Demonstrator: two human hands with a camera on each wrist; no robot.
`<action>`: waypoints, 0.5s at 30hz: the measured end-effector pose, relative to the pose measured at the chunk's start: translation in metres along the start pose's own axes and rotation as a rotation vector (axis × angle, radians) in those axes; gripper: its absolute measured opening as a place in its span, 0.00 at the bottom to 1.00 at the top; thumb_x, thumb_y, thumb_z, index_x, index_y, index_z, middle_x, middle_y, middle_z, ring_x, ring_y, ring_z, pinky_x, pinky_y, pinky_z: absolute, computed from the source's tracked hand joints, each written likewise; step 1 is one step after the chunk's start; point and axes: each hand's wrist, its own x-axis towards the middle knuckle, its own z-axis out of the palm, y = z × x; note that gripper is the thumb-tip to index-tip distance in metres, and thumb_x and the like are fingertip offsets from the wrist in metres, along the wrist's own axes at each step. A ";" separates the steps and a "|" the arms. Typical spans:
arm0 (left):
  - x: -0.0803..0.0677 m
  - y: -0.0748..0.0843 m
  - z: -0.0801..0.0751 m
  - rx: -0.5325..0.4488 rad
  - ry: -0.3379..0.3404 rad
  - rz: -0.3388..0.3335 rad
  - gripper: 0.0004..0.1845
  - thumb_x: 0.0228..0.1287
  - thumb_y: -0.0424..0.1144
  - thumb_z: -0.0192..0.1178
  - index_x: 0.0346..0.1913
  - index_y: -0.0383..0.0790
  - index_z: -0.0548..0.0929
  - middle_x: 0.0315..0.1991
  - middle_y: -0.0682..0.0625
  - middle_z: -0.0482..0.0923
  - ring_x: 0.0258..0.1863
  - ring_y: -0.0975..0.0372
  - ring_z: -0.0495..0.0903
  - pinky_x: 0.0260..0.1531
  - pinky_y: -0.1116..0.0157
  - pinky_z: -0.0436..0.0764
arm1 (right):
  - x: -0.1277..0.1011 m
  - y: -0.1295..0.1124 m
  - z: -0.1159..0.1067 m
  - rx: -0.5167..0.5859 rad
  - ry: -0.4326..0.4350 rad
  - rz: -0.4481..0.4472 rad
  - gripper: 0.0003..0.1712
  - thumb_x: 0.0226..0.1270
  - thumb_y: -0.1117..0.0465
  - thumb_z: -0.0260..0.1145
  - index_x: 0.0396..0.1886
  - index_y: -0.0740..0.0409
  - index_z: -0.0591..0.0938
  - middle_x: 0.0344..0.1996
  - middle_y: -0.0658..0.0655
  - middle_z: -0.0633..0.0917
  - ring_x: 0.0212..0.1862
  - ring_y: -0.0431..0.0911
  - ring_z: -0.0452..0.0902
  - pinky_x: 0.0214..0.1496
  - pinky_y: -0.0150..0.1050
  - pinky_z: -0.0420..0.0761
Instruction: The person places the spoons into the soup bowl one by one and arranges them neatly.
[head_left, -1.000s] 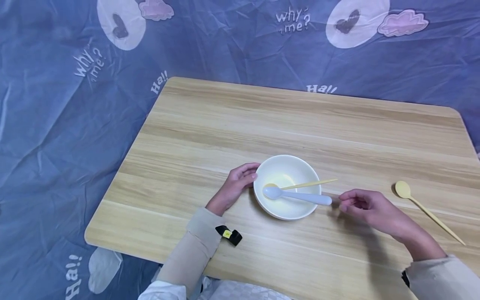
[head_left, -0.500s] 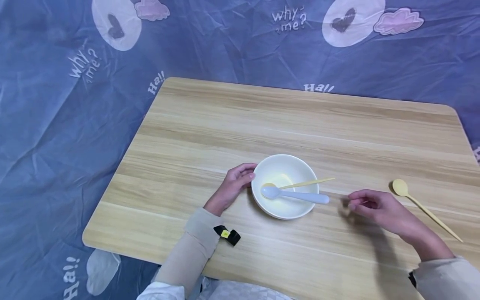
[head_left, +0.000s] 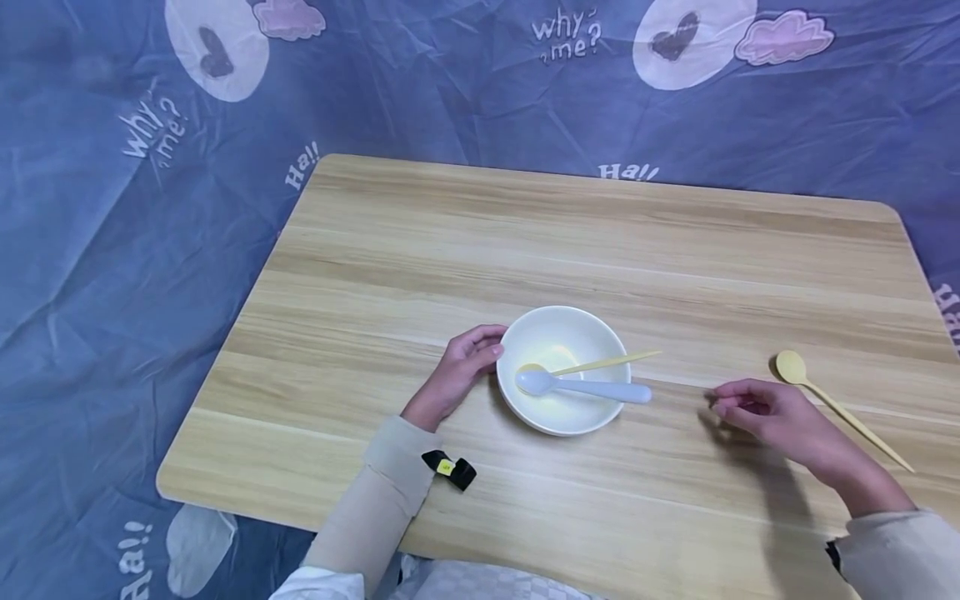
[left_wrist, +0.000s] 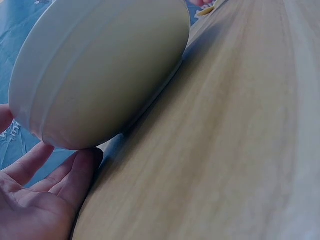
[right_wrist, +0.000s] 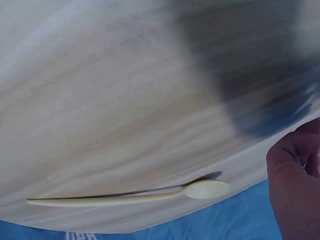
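A white bowl [head_left: 551, 343] [left_wrist: 100, 70] stands on the wooden table [head_left: 480, 250] with a pale blue spoon [head_left: 581, 387] and a thin yellow spoon [head_left: 600, 364] lying in it, handles pointing right. My left hand [head_left: 463, 367] [left_wrist: 45, 195] rests against the bowl's left side, fingers loosely bent beside the wall. Hovering right of the bowl, my right hand [head_left: 757, 410] [right_wrist: 295, 175] has loosely curled fingers and holds nothing. A second yellow spoon [head_left: 832, 407] [right_wrist: 135, 196] lies just right of that hand.
A blue printed sheet [head_left: 150, 208] surrounds the table on all sides. A black wrist strap [head_left: 448, 469] sits on the left sleeve. The table's near edge runs close to my arms.
My right hand has drawn away from the blue spoon's handle, moving right toward the yellow spoon on the table. The left hand and bowl have stayed put.
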 end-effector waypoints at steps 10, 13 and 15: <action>0.000 0.000 0.000 -0.005 -0.005 0.008 0.24 0.65 0.33 0.51 0.61 0.24 0.67 0.58 0.30 0.70 0.49 0.64 0.78 0.50 0.67 0.79 | -0.004 0.020 0.000 -0.003 0.022 0.015 0.21 0.64 0.58 0.64 0.51 0.70 0.78 0.36 0.37 0.82 0.36 0.23 0.73 0.33 0.21 0.74; 0.000 0.001 0.000 -0.004 -0.007 0.011 0.24 0.65 0.33 0.51 0.61 0.24 0.67 0.58 0.30 0.70 0.49 0.64 0.77 0.50 0.67 0.79 | -0.005 0.025 -0.002 -0.003 0.036 0.022 0.21 0.64 0.59 0.65 0.51 0.71 0.78 0.35 0.32 0.81 0.36 0.23 0.73 0.33 0.20 0.73; 0.000 0.001 0.000 -0.005 -0.007 0.012 0.24 0.65 0.33 0.51 0.61 0.24 0.67 0.58 0.30 0.71 0.49 0.64 0.78 0.50 0.67 0.79 | -0.006 0.029 -0.004 -0.001 0.041 0.032 0.22 0.64 0.58 0.64 0.51 0.71 0.77 0.34 0.30 0.80 0.36 0.22 0.72 0.33 0.19 0.73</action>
